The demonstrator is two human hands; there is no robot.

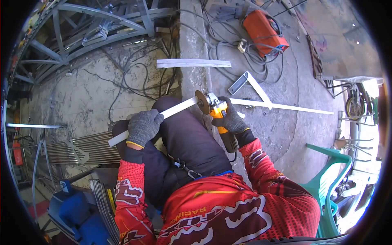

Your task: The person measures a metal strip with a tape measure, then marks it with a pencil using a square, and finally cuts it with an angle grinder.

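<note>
My left hand (144,127), in a grey glove, is closed round a pale metal bar (178,108) that lies across my thighs. A yellow angle grinder (219,110) is gripped by my right hand (231,119), also gloved. The grinder's brown disc (202,102) stands upright at the bar, near its right part; whether disc and metal touch I cannot tell. Beyond the grinder a short end of the bar shows. To the right, a long thin metal strip (300,109) lies on the floor beside an angled metal piece (238,84).
An orange machine (266,33) with looping cables sits at the upper right. Another metal bar (193,63) lies ahead. Metal rods (83,150) and a blue object (79,214) are at left, a green chair (322,183) at lower right, steel frames (94,30) at upper left.
</note>
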